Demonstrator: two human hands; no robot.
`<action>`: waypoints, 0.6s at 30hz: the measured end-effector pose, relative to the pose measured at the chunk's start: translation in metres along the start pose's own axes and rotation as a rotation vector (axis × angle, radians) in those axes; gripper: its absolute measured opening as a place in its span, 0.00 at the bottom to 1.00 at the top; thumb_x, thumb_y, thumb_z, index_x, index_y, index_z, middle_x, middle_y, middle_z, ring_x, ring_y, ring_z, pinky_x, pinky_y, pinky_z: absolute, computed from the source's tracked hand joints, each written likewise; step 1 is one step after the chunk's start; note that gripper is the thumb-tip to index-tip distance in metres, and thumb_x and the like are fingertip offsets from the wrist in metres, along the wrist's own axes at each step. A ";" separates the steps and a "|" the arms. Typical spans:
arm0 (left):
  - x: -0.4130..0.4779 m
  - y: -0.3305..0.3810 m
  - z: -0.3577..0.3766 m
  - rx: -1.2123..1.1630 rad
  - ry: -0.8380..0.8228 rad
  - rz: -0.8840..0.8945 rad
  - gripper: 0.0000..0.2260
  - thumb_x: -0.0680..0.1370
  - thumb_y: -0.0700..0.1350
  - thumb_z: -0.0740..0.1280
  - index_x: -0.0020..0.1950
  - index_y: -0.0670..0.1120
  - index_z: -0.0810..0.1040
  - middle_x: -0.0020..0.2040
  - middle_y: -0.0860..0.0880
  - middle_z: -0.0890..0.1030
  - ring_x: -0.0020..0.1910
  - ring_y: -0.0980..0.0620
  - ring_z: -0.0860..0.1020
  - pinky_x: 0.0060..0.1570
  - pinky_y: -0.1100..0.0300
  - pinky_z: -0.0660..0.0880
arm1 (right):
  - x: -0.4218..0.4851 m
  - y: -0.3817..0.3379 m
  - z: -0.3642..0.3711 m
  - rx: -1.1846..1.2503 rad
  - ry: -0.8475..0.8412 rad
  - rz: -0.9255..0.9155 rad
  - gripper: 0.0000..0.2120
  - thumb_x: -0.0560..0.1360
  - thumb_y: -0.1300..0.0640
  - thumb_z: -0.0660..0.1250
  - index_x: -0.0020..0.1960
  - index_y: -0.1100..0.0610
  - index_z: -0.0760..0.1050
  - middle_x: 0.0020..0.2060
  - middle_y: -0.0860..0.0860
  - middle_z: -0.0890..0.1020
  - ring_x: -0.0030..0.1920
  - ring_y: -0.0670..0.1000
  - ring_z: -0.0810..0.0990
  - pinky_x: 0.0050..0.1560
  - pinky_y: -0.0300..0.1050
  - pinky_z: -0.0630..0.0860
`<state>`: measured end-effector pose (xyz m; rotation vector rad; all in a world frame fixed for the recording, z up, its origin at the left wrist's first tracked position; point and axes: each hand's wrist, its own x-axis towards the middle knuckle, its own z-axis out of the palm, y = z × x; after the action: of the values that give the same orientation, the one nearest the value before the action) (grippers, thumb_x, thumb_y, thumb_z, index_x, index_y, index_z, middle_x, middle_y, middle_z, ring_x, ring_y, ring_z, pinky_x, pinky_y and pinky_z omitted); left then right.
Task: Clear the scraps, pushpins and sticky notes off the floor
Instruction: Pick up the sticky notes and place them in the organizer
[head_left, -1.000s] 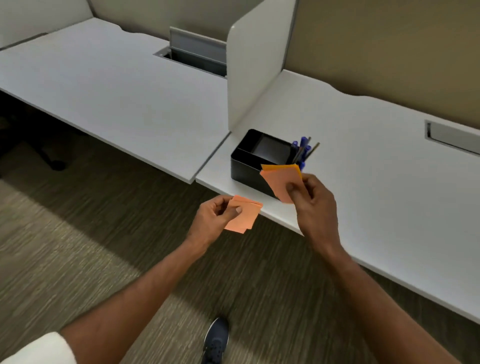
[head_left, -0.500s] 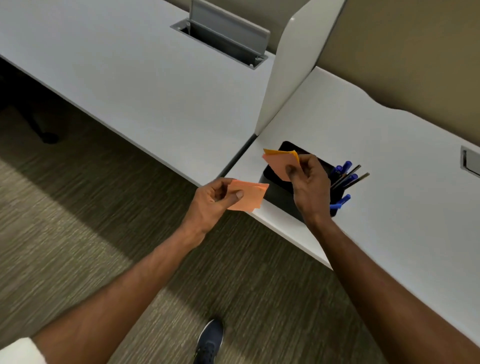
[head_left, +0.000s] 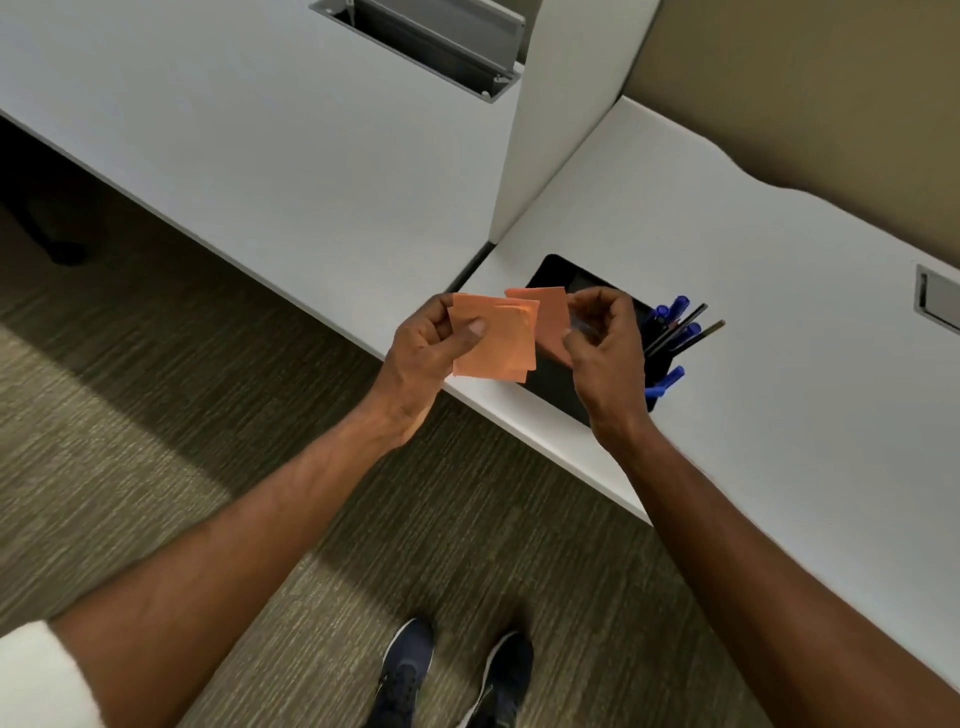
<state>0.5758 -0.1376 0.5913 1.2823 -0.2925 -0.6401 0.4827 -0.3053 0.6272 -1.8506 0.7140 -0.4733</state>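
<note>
My left hand pinches a small stack of orange sticky notes, thumb on top. Just to its right my right hand pinches another orange sticky note, whose left part lies behind the stack. Both hands hover over the front edge of the white desk, in front of a black desk organiser. No scraps or pushpins show on the carpet in view.
Blue pens and pencils stick out of the organiser's right end. A white divider panel separates two desks. Cable slots are cut into the desktops. My two dark shoes stand on the carpet below.
The two hands have come together, so the right hand's note now overlaps the left hand's stack. The view has shifted closer to the desk and downward; both shoes show.
</note>
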 end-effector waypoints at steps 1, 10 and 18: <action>0.003 0.003 0.004 0.012 0.001 0.009 0.11 0.78 0.46 0.70 0.60 0.52 0.79 0.56 0.51 0.84 0.58 0.53 0.81 0.60 0.51 0.78 | 0.000 -0.001 -0.003 0.005 0.019 -0.021 0.16 0.77 0.68 0.65 0.62 0.56 0.73 0.57 0.48 0.79 0.62 0.48 0.78 0.68 0.56 0.76; 0.037 0.031 0.043 0.131 0.044 0.119 0.13 0.81 0.42 0.67 0.65 0.45 0.73 0.58 0.46 0.82 0.57 0.51 0.81 0.57 0.54 0.79 | 0.021 -0.019 -0.035 0.002 -0.184 -0.098 0.21 0.80 0.54 0.68 0.71 0.53 0.70 0.62 0.48 0.81 0.64 0.46 0.79 0.67 0.55 0.78; 0.059 0.035 0.068 0.118 0.022 0.176 0.10 0.80 0.43 0.68 0.61 0.47 0.76 0.55 0.49 0.84 0.56 0.49 0.83 0.56 0.51 0.82 | 0.046 -0.027 -0.061 -0.007 -0.326 -0.279 0.24 0.78 0.54 0.72 0.71 0.54 0.70 0.61 0.51 0.82 0.60 0.48 0.82 0.59 0.45 0.82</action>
<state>0.5952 -0.2215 0.6350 1.3589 -0.4252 -0.4645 0.4863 -0.3706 0.6744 -1.9829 0.2404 -0.3331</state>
